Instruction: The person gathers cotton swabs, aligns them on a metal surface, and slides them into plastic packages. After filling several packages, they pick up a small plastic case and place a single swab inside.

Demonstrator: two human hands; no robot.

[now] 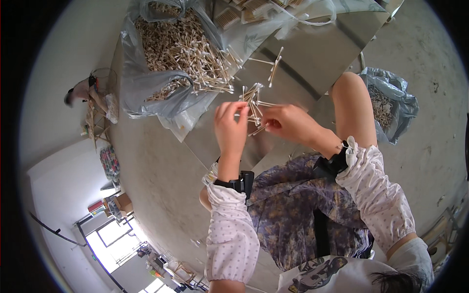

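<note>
Over the metal tabletop (312, 53), both my hands are at a small loose bunch of cotton swabs (253, 103). My left hand (229, 129) is closed, its thumb and fingertips pinching swabs at the bunch's left side. From the right, my right hand (295, 126) has its fingers curled closed on cotton swabs, with ends sticking out by its fingertips. How many swabs each hand holds is hidden. A few stray swabs (275, 68) lie on the metal beyond the bunch. A large grey plastic bag (134, 95) lies open at the far left, heaped with cotton swabs (183, 49).
Small packs of swabs (227, 18) lie on clear plastic at the far edge. Right of my bare knee (352, 105), another grey bag (408, 105) holds swabs on the floor. A person (88, 90) is at the far left, near a wooden stool (93, 122).
</note>
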